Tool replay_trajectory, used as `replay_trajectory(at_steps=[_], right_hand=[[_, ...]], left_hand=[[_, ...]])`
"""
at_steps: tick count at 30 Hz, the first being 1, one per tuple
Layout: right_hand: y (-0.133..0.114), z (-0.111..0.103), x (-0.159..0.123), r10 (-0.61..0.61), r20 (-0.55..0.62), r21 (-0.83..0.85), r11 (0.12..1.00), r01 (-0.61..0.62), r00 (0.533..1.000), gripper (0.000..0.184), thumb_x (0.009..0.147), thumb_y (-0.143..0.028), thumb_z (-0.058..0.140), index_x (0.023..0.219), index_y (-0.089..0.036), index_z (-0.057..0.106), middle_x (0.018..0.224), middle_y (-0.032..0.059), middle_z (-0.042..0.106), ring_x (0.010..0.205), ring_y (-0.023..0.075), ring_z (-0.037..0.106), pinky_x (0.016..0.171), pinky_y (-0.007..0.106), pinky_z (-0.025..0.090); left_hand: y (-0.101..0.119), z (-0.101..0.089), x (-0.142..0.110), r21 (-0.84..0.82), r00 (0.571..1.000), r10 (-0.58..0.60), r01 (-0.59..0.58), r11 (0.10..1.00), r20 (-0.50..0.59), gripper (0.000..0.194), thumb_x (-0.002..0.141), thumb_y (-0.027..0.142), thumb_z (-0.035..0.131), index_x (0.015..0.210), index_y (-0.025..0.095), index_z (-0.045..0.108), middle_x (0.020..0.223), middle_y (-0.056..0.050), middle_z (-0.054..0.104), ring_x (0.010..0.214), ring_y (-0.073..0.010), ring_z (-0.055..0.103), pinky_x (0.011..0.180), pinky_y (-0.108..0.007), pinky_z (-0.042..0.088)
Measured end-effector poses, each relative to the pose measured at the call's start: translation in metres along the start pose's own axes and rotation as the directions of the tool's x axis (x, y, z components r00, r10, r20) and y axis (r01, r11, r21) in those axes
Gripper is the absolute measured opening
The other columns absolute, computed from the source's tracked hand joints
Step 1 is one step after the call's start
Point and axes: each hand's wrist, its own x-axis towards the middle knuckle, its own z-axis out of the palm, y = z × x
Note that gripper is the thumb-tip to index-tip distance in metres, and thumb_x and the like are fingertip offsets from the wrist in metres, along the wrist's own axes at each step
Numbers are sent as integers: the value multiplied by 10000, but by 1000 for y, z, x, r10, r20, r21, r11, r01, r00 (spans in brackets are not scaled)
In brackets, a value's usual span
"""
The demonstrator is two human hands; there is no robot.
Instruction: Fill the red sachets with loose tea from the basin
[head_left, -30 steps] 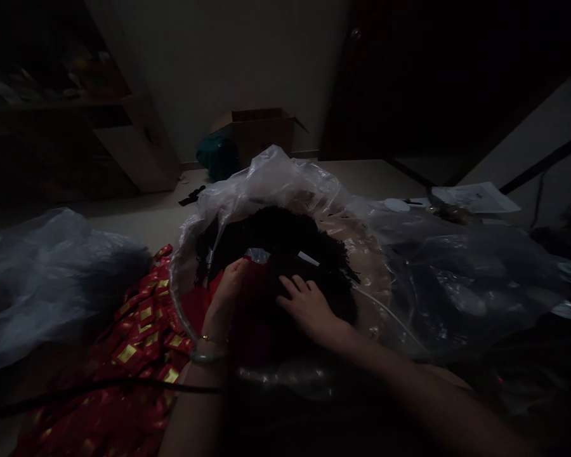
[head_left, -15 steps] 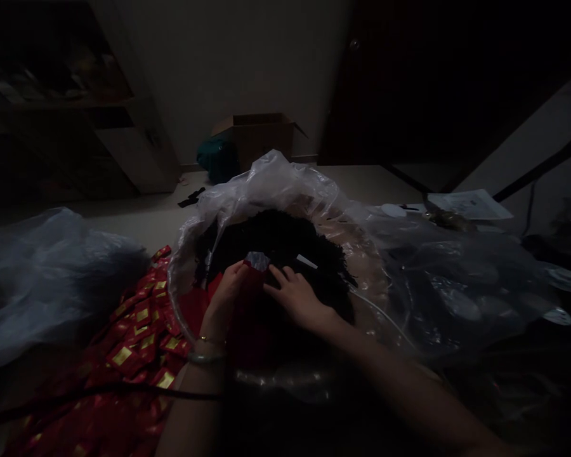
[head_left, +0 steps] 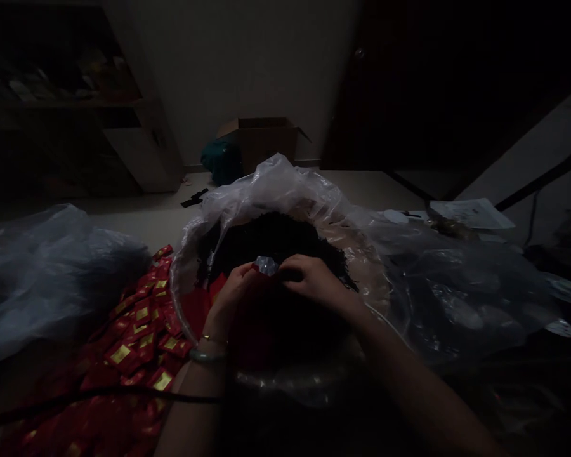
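- From where I stood, the left hand (head_left: 233, 289) pinched the edge of a red pouch (head_left: 266, 266), thumb against fingers, over a dark, crinkled heap (head_left: 276, 235) inside a round container lined with clear plastic.
- The right hand (head_left: 316, 279) was just beside the pouch's pale, crumpled mouth, its fingers bent in toward the thumb; I couldn't tell whether they gripped that edge or anything else.
- The pouch looked thin to me, so a slack left pinch could have let it tip or drop.
- Uneven tugging from the two sides might have creased or torn its mouth.
- The plastic lining (head_left: 278, 181) stood bunched along the far rim; a knock there might have brought a fold down over the heap.
- A pile of red packets (head_left: 140, 330) lay close by the left forearm, and an elbow swung outward could have set some sliding.
- A dark cord (head_left: 124, 389) crossed the pile and that forearm, and might have snagged a sideways reach.
- In such gloom, a misjudged pinch seemed easy.
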Motion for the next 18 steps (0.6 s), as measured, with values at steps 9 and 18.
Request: replay_trajectory(at_steps=[9, 18], right_hand=[[-32, -26, 5, -50, -239, 162, 983, 91, 970, 228, 703, -121, 686, 921, -189, 674, 976, 40, 681, 937, 175, 629, 852, 325, 497], [-41, -24, -1, -46, -174, 367, 924, 108, 984, 423, 809, -170, 567, 1227, -226, 535, 1215, 69, 597, 1077, 177, 594, 851, 313, 520]], left_hand=[[-11, -2, 15, 21, 980, -3, -1, 1000, 200, 342, 592, 409, 690, 800, 139, 681, 723, -1, 626, 687, -145, 539, 598, -219, 420], [-20, -7, 22, 54, 989, -15, 8, 999, 146, 329, 610, 456, 669, 672, 141, 598, 634, 19, 544, 605, -117, 469, 544, -220, 395]])
